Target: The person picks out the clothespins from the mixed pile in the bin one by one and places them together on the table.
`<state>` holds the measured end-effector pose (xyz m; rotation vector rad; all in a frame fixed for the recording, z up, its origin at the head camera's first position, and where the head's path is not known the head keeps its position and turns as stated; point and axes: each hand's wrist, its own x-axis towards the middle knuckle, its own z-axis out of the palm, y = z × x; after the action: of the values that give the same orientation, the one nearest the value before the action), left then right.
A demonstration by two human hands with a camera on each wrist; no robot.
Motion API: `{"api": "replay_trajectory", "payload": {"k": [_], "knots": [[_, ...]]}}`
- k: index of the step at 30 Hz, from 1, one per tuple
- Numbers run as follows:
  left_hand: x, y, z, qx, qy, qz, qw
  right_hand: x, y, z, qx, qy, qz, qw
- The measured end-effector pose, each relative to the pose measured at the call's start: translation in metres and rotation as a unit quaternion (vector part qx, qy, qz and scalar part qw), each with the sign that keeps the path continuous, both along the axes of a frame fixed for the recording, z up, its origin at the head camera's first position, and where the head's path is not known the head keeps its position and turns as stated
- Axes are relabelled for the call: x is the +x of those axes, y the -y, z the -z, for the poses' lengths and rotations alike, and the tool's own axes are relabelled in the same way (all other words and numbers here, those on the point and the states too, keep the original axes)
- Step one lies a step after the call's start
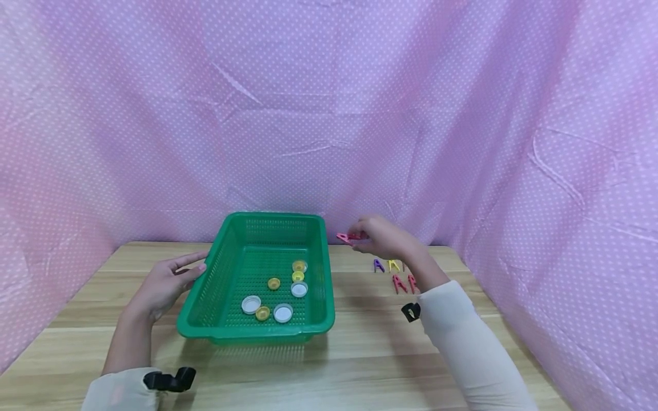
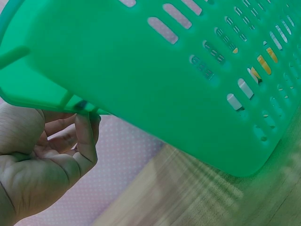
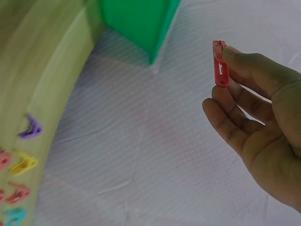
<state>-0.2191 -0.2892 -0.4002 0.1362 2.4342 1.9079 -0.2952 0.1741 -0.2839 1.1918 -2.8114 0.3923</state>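
A green plastic basket stands on the table, holding several white caps and yellow caps. At its left side my left hand grips the rim; in the left wrist view the fingers curl up against the rim's underside. Past the basket's right side, above the table's back part, my right hand pinches a red clothespin between thumb and fingers. Below that hand lie several more clothespins, among them a purple clothespin, a yellow clothespin and a teal clothespin.
A wooden table bears everything. Pink dotted cloth hangs behind and along both sides of it. Black straps sit at both sleeve cuffs. The right forearm partly covers the clothespins in the head view.
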Motion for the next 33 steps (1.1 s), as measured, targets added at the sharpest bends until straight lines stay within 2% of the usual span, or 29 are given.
{"api": "replay_trajectory", "payload": {"k": [10,15,20,28,33], "knots": [[-0.001,-0.002,0.001,0.008,0.003,-0.003,1.0000,0.004,-0.036,0.027,0.015,-0.026,0.010,0.999],[-0.001,-0.001,0.001,0.009,-0.001,-0.003,1.0000,0.004,-0.051,0.045,0.008,-0.015,0.018,1.000],[-0.002,0.000,0.002,0.014,-0.005,-0.001,0.9999,0.003,-0.064,0.060,0.000,0.010,0.045,0.999],[-0.002,0.000,0.002,0.012,-0.004,0.001,0.9999,0.006,-0.077,0.084,-0.017,0.008,0.087,0.996],[-0.003,0.001,0.002,0.008,-0.004,0.002,1.0000,0.009,-0.081,0.098,-0.020,0.004,0.099,0.995]]}}
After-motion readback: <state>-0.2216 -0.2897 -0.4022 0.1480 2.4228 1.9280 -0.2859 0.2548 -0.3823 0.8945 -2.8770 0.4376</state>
